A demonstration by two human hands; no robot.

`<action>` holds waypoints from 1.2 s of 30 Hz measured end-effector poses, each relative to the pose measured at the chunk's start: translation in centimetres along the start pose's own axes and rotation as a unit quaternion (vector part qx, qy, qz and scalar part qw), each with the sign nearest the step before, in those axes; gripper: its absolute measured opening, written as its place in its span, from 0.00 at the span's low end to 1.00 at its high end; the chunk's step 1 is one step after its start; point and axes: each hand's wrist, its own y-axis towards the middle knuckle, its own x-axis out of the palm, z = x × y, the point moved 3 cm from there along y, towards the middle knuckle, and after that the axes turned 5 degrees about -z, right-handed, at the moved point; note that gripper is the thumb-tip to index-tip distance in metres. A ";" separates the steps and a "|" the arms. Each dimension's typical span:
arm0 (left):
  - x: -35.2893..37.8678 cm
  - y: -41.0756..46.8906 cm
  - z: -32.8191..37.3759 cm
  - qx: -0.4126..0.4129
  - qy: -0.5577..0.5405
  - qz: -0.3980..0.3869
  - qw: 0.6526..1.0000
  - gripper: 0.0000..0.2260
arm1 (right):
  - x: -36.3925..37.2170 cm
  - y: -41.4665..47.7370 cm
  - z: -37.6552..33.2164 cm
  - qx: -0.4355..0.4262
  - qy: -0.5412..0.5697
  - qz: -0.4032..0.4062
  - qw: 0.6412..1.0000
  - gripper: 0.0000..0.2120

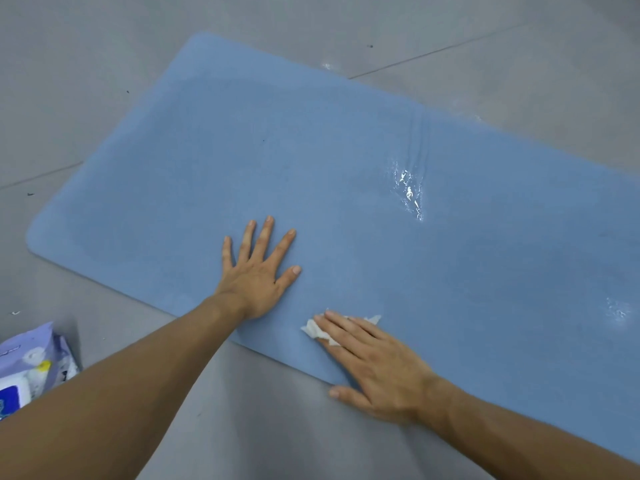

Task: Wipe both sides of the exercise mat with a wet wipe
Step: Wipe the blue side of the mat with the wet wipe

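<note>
Exercise mat (346,150): blue, lies flat on the tiled floor (104,64), a crease and wet gleams on its right half
Surroundings: wet wipe pack (31,368) on the floor at lower left, apart from the mat
Pack contents: cannot tell
Left hand (258,282): fingers spread straight, palm flat on the mat, grasping nothing
Right hand (377,365): straight fingers press a crumpled wet wipe (310,329) onto the mat by its near edge, thumb over the floor

mat (346,161) on floor (104,81), wipes pack (31,368) left
</note>
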 end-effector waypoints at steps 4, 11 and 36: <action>0.0 -0.2 0.0 0.001 0.002 -0.008 1.000 0.30 | -0.5 -0.6 5.2 0.124 0.035 0.043 0.991 0.35; 0.4 -0.1 -0.1 0.001 0.007 0.001 1.000 0.31 | -2.1 -1.2 12.1 0.268 0.048 0.050 0.961 0.35; 0.6 -0.5 -0.2 0.003 0.003 0.003 1.000 0.30 | -2.1 -3.4 11.6 0.268 0.045 0.021 0.962 0.38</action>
